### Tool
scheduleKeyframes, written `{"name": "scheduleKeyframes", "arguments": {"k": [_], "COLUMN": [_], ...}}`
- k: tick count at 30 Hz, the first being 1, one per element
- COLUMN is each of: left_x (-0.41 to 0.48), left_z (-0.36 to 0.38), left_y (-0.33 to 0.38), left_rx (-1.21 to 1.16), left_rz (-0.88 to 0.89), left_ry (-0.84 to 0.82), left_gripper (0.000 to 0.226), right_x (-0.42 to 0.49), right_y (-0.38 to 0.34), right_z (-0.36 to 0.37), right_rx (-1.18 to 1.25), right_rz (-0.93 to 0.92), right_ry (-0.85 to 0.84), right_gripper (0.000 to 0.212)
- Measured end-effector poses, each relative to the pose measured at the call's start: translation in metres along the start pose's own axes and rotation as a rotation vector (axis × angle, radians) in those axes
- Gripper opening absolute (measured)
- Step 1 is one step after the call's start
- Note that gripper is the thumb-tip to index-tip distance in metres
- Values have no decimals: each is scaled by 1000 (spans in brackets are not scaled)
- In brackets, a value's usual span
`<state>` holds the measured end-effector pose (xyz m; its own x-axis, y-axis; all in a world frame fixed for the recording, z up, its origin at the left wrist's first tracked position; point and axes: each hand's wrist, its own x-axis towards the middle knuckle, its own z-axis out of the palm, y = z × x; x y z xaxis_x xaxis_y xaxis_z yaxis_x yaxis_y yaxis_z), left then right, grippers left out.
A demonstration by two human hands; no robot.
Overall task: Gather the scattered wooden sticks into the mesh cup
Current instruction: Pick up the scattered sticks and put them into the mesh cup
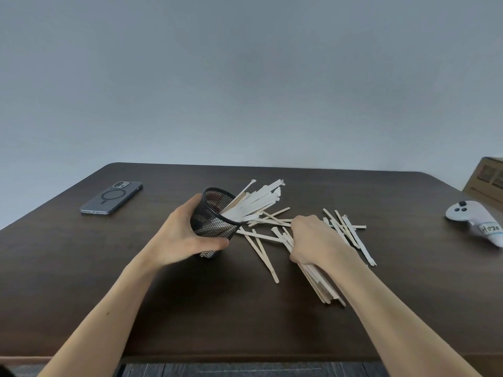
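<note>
A black mesh cup [215, 216] stands tilted to the right on the dark table [190, 308], with my left hand [182, 235] wrapped around its side. Several sticks in white paper wrappers [255, 202] poke out of its mouth. My right hand [315, 240] is closed on a bundle of wooden sticks [318, 281] just right of the cup; the bundle's ends trail toward me. More loose sticks [264, 251] lie scattered between the cup and my right hand, and others [351, 235] lie beyond that hand.
A grey phone [111, 198] lies face down at the far left. A white game controller [473, 219] rests at the right edge, with a cardboard box [487, 183] behind it. The table's front edge runs close below my forearms.
</note>
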<state>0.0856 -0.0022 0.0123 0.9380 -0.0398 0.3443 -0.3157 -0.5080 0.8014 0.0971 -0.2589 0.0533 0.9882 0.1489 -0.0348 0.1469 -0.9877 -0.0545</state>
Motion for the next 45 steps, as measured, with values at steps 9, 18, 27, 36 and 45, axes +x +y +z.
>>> {"name": "scheduleKeyframes", "arguments": {"k": [9,18,27,36,45], "left_x": [-1,-2,-1,0,-1], "left_z": [0,0,0,0,-1], "left_y": [0,2,2,-1,1], "left_rx": [-2,-2,6,16,34], "left_rz": [-7,-15,-5,-16,-16], "left_ry": [5,4,4,6,3], "left_gripper": [69,69,68,69,69], "right_x": [7,9,17,14,10], "right_y": [-2,0,19,9,5], "right_z": [12,37,5,14,22], "right_rx": [50,144,901,1370,1389], "right_rz": [61,121,55,-189,-155], "right_ry": [16,209,503,791,930], "right_gripper": [23,25,35,23,21]}}
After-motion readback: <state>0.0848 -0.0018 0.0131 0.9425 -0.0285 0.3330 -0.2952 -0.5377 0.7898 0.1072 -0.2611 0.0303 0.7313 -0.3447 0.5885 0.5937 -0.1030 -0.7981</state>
